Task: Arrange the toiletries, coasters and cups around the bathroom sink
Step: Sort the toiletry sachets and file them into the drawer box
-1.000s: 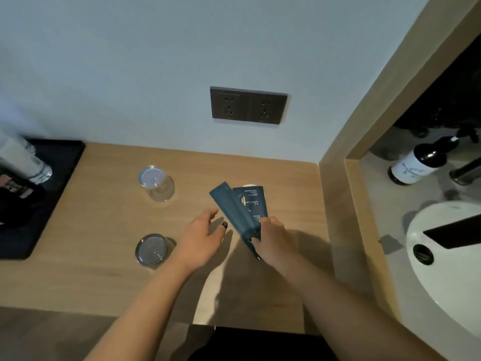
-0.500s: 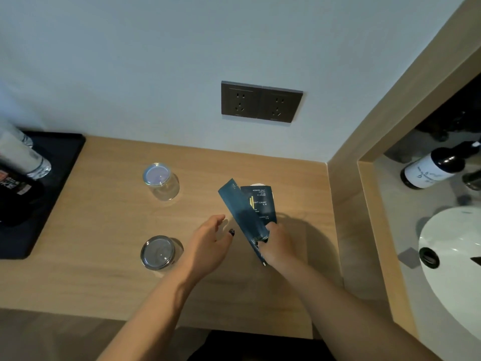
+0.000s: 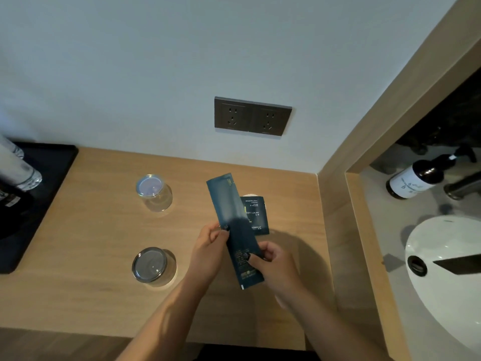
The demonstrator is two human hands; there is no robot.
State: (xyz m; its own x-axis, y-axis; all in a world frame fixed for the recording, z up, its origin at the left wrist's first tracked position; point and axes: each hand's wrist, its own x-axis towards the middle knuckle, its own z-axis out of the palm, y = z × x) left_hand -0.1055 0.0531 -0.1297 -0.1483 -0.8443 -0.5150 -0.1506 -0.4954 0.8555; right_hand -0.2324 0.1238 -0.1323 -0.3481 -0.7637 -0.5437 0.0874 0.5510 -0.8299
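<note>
Slanting across the middle of the counter (image 3: 91, 230), the long sachet (image 3: 231, 220) is held up above the wood by both hands, its long axis running from the near right end to the far left end, so that the far tip points toward the wall (image 3: 156, 74). The left hand (image 3: 208, 254) pinches its left edge about halfway along, thumb and fingers curled onto the foil. The right hand (image 3: 273, 261) grips the lower part, fingers curled round it (dark nails show on both hands).

Behind the long sachet lies a small sachet (image 3: 256, 216), flat on the counter and partly covered by the long one; its white print reads upright from the near side. A pale round thing peeks out just past its far edge, too hidden to tell what it is.

Two glasses stand upside down on the counter to the left of the hands, well apart from each other: the far glass (image 3: 154, 193) and the near glass (image 3: 153, 267), each on a pale coaster (image 3: 166, 285) that barely shows around the rim. Both hold nothing.

A black tray (image 3: 52, 162) sits at the far left, with a clear bottle (image 3: 18, 170) and dark items on it. On the wall is a double socket (image 3: 252, 116). Right of the wooden partition are one white sink (image 3: 442, 295), one pump bottle (image 3: 419, 178) and a tap (image 3: 463, 186).
</note>
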